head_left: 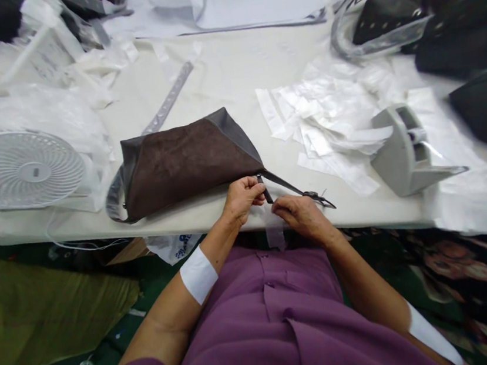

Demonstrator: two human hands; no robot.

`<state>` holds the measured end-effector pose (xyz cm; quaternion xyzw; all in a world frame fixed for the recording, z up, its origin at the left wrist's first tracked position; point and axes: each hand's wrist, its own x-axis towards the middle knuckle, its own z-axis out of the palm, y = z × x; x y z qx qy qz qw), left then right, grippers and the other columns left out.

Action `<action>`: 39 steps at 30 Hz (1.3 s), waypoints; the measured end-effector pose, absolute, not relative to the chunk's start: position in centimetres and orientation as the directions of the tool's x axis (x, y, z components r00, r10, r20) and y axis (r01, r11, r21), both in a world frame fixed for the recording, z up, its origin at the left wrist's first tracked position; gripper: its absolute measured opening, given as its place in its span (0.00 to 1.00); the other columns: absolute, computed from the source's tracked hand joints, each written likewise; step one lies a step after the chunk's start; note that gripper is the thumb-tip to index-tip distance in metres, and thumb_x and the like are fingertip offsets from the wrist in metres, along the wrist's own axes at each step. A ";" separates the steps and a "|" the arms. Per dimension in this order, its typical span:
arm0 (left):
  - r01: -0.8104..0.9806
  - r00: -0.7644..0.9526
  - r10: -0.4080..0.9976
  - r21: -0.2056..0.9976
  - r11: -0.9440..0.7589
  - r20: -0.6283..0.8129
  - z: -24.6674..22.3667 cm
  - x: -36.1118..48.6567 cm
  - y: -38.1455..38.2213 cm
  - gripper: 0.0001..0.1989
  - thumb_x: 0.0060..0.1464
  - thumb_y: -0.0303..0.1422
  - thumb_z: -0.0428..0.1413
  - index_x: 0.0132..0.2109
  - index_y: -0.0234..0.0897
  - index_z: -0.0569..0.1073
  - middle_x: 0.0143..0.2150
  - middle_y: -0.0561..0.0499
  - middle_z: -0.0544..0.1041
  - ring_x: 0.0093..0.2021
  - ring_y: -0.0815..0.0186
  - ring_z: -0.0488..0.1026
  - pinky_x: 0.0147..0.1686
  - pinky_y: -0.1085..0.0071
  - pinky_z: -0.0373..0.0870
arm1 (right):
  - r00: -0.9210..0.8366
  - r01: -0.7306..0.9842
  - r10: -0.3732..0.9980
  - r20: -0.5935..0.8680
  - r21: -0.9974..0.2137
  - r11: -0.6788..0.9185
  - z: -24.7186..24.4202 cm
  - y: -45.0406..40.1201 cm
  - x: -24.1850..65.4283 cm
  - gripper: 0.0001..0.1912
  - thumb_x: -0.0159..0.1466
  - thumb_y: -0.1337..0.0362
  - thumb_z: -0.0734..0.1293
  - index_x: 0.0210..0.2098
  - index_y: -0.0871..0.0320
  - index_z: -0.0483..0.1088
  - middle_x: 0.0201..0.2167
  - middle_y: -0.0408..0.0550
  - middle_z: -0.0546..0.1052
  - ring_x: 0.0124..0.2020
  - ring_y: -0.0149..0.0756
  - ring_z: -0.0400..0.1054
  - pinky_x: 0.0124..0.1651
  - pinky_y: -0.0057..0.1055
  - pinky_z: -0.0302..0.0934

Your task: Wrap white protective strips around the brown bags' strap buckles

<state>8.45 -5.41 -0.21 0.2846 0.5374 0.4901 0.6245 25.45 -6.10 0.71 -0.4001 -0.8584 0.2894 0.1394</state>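
Observation:
A brown suede bag (pixel 183 165) with grey trim lies flat on the pale table (pixel 228 60), its corner pointing toward my hands. A thin dark strap (pixel 283 182) runs from that corner to a metal clasp (pixel 318 199) near the table's front edge. My left hand (pixel 241 199) pinches a small dark strap piece (pixel 265 188) at the table's edge. My right hand (pixel 303 213) sits beside it, fingertips closed on the same piece's lower end. The fingers hide part of the piece.
A round white fan grille (pixel 20 168) and clear plastic bags (pixel 36 119) lie to the left. A pile of white paper strips (pixel 325 128) and a grey plastic stand (pixel 408 150) lie to the right. Black bags (pixel 463 19) are heaped at the far right.

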 end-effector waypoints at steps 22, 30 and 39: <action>-0.201 -0.036 0.946 0.930 0.308 -0.321 -0.6 7.9 -5.8 0.09 0.42 0.31 0.60 0.25 0.35 0.65 0.18 0.57 0.65 0.17 0.75 0.62 0.17 0.79 0.59 | -0.534 0.648 0.845 -0.003 -0.643 0.407 1.0 -5.7 24.6 0.02 0.58 0.67 0.65 0.32 0.57 0.67 0.26 0.42 0.73 0.28 0.30 0.65 0.33 0.25 0.53; -0.244 -0.065 0.885 0.867 0.434 -0.461 -0.6 7.8 -7.0 0.12 0.38 0.33 0.61 0.25 0.35 0.64 0.17 0.60 0.60 0.13 0.79 0.51 0.13 0.79 0.43 | -0.440 0.677 0.897 -0.043 -0.672 0.300 1.1 -5.3 23.1 0.04 0.59 0.66 0.64 0.28 0.58 0.69 0.24 0.42 0.73 0.26 0.30 0.64 0.33 0.25 0.52; -0.156 -0.085 0.843 0.843 0.515 -0.531 -1.2 8.0 -7.1 0.06 0.45 0.30 0.57 0.27 0.36 0.65 0.14 0.59 0.62 0.11 0.77 0.54 0.13 0.80 0.44 | -0.365 0.712 0.929 -0.057 -0.660 0.239 0.7 -4.8 22.1 0.06 0.60 0.67 0.62 0.29 0.58 0.69 0.23 0.44 0.74 0.26 0.32 0.66 0.34 0.25 0.55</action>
